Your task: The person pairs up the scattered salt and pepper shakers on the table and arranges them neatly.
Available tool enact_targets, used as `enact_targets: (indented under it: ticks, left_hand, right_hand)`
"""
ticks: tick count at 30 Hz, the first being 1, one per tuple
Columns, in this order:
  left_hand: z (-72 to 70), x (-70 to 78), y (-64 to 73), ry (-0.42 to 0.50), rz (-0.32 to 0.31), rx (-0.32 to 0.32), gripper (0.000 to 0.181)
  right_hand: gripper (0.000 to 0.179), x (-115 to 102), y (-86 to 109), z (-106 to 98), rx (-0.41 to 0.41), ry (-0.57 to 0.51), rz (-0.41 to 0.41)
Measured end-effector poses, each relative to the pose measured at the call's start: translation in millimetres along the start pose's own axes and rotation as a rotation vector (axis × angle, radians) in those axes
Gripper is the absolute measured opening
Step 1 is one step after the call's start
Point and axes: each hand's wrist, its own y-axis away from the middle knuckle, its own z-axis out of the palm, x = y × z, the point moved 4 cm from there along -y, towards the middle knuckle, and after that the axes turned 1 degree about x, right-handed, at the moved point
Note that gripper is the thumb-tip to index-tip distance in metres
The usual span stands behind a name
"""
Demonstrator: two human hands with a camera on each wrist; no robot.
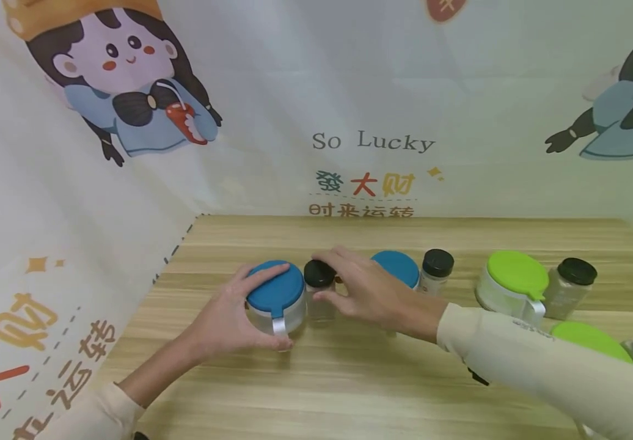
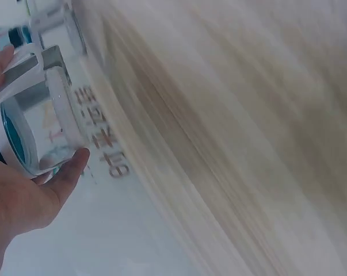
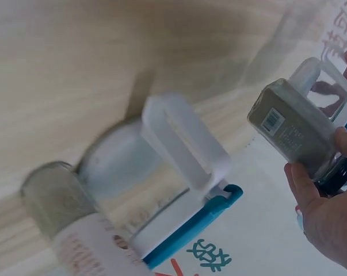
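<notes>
My left hand (image 1: 231,321) grips a clear seasoning jar (image 1: 278,290) with a blue lid and a side handle, fingers across the lid and thumb low by the handle. In the left wrist view, the thumb presses at the base of that jar (image 2: 64,109). Close beside it, my right hand (image 1: 368,287) holds a small spice bottle (image 1: 319,275) by its black cap and upper body. The right wrist view shows this bottle's (image 3: 294,126) squarish clear body, with greyish contents and a barcode label, between thumb and fingers.
Right of the hands stand another blue-lidded jar (image 1: 396,266) and a black-capped bottle (image 1: 437,266). Farther right are green-lidded jars (image 1: 517,272) (image 1: 591,339) and more black-capped bottles (image 1: 575,275). A printed cloth (image 1: 272,79) hangs behind and left of the wooden table (image 1: 316,397).
</notes>
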Motion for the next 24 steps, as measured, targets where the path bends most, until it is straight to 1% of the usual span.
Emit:
enact_targets:
  ticks: [4,7,13,16,18,24]
  left_hand:
    - [7.9,13.6,7.6,0.000,0.015,0.000,0.104]
    - [13.8,22.2,12.2,-0.001,0.015,-0.001,0.104]
    - [27.6,39.7,19.4,-0.005,0.013,-0.012,0.104]
    - [37.2,50.6,23.3,0.001,0.025,-0.026,0.105]
    - [43.6,58.6,26.4,0.001,0.036,-0.022,0.105]
    - [57.7,79.8,30.9,0.040,0.010,-0.022,0.106]
  right_hand:
    - [0.052,-5,17.9,-5,0.009,-0.054,0.017]
    - [0.053,-8,29.5,-8,0.021,-0.080,0.031]
    - [0.053,-12,56.3,-11,0.042,-0.057,0.040]
    - [0.054,-16,73.7,-13,0.046,-0.045,0.050]
    - [0.054,-19,84.7,-16,0.054,-0.044,0.051]
    - [0.056,-26,107.1,-28,0.103,-0.030,0.054]
